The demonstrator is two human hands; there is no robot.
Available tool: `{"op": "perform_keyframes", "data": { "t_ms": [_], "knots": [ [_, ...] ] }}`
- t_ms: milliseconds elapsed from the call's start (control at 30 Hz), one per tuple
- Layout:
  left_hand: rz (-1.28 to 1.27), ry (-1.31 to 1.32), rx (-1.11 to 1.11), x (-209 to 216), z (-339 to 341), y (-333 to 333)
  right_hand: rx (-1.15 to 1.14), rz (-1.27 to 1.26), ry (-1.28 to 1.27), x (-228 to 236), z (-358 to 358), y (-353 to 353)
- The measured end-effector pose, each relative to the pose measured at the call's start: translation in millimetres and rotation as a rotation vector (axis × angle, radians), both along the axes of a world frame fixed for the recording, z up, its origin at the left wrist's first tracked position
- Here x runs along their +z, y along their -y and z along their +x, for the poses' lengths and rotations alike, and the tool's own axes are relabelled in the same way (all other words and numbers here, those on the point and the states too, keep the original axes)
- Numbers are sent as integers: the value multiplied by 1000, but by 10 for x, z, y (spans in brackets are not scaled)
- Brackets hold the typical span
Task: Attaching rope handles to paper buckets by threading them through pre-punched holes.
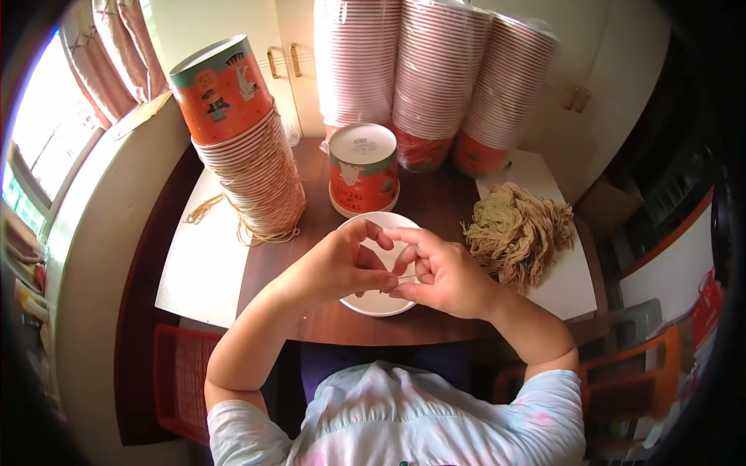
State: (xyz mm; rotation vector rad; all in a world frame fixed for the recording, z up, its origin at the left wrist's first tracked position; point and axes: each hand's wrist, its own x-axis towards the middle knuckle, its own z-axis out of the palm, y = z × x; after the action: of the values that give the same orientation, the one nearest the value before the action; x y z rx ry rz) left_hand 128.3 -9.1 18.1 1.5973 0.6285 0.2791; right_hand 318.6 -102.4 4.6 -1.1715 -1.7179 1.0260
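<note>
My left hand [342,262] and my right hand [448,278] meet above an open, white-lined paper bucket [379,309] near the table's front edge. Between their pinched fingertips runs a thin pale cord [407,277]; its ends are hidden by the fingers. Just behind, an orange and green printed paper bucket [364,182] stands upside down. A loose heap of beige cords [519,233] lies to the right of my right hand.
On the left rises a tall stack of nested buckets [260,167] with cords hanging from it. Plastic-wrapped bucket stacks [440,70] stand at the back. A few cords [204,208] lie on the white left leaf [198,272]. Chairs, one red [183,380] and one orange [637,373], flank me.
</note>
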Motion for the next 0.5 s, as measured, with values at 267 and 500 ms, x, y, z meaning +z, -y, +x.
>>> {"op": "perform_keyframes", "data": {
  "t_ms": [267, 500],
  "knots": [
    [-80, 162, 0, -49, -85, -47, -58, 617, 292, -105, -10, -55],
    [699, -239, 277, -606, -57, -738, -291, 94, 110, -244, 207, -507]
  ]
}}
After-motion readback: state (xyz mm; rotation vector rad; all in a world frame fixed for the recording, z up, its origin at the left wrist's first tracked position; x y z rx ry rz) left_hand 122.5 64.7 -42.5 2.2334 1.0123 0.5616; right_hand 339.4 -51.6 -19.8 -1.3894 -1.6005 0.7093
